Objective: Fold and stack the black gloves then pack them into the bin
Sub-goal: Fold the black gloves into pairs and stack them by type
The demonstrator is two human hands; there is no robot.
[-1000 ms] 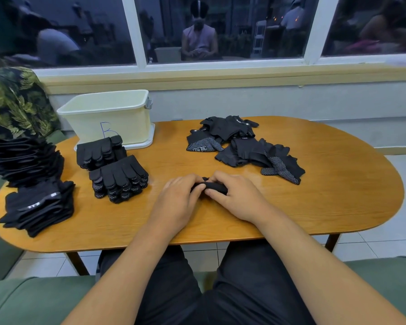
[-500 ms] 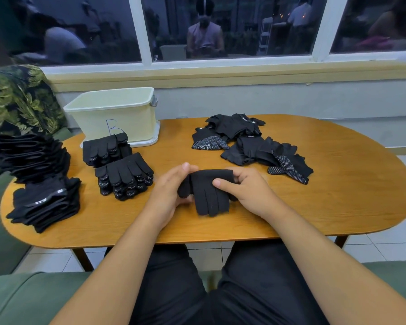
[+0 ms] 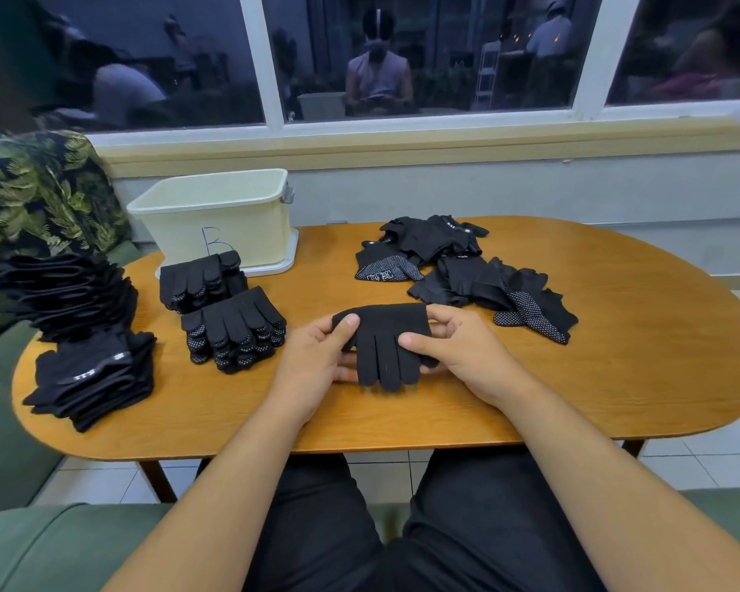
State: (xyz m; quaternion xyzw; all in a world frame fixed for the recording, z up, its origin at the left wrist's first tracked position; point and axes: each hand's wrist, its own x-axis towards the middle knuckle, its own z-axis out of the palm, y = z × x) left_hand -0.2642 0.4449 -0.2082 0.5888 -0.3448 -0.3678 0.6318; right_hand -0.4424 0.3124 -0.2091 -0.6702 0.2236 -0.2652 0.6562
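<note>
A folded black glove (image 3: 383,343) hangs just above the wooden table (image 3: 616,356), fingers pointing toward me. My left hand (image 3: 312,361) pinches its left edge with the thumb on top. My right hand (image 3: 462,348) holds the right edge the same way. Two stacks of folded gloves (image 3: 231,326) lie left of my hands, one behind the other. Loose unfolded gloves (image 3: 466,271) are heaped behind and to the right. The cream bin (image 3: 219,215), marked B, stands on its lid at the table's back left.
More black gloves are piled at the table's left end (image 3: 90,373), with a taller fanned pile (image 3: 56,288) behind it. A leaf-patterned cushion (image 3: 31,194) sits on the green sofa at far left. A window sill runs behind the table.
The glove was bunched small between both hands a second ago. It has since been lifted and opened out flat, its fingers now hanging toward me.
</note>
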